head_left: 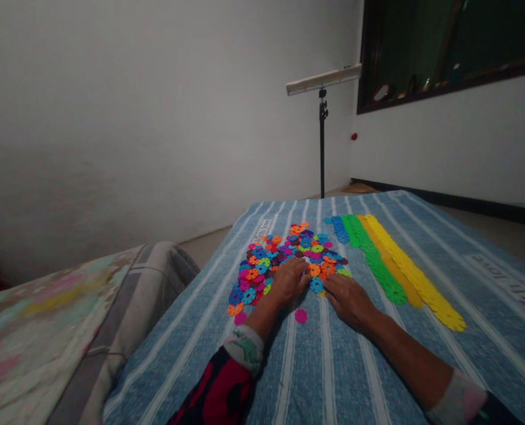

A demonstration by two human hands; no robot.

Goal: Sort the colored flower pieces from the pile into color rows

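Observation:
A heap of colourful flower-shaped plastic discs [262, 268] lies in the middle of a blue striped cloth [280, 369]. My left hand [291, 279] rests at the near side of the heap, its fingers bent and closed, with the tips hidden among the discs. At the heap's right edge is my right hand [346, 298], fingers held together and curled down; what they hold, if anything, cannot be made out. A light blue disc [316, 285] and an orange disc [314, 270] lie between the hands. One magenta disc [301, 316] sits apart, nearer to me.
Right of the heap, overlapping discs form long rows: blue [340, 230], green [380, 268], orange-yellow [395, 265] and yellow [422, 283]. A patterned covered surface [45, 330] stands at the left. Beyond the cloth rises a black stand [322, 141] with a light bar [324, 80].

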